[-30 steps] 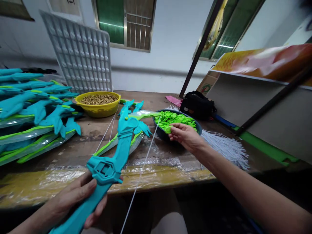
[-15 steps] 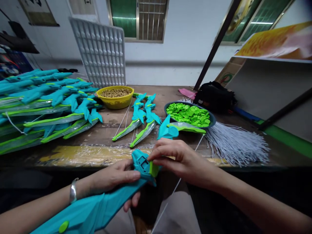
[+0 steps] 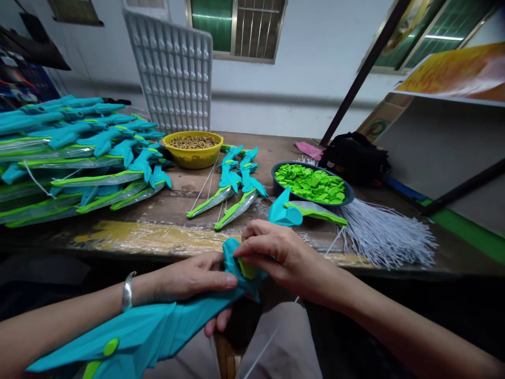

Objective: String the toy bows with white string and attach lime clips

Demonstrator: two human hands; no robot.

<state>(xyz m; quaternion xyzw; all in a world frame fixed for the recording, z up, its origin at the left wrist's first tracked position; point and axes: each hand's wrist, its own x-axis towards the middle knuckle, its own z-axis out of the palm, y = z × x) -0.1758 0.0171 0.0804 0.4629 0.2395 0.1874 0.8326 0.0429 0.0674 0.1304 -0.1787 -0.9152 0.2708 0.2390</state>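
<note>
A teal plastic toy bow (image 3: pixel 173 323) lies slantwise across my lap, its green limb and white string reaching toward the table at the right. My left hand (image 3: pixel 197 276) is wrapped around its middle, thumb on top. With the fingers of my right hand (image 3: pixel 282 255) I pinch a small bright green plastic piece (image 3: pixel 248 269) against the bow's upper face. The piece now covers most of the recess there; my fingers hide part of it, so I cannot tell whether it sits flush.
On the table (image 3: pixel 158 231) stand a yellow bowl (image 3: pixel 193 158) of brass-coloured rings and a dark basin (image 3: pixel 351 196) of green pieces. White cords (image 3: pixel 389 234) lie at right. Two toy bows (image 3: pixel 248 179) rest mid-table, with a large bow pile (image 3: pixel 79 152) at left.
The green piece has moved left, over the square recess that showed open before, and my right fingers have moved with it. My view has shifted slightly; my left hand keeps its grip.
</note>
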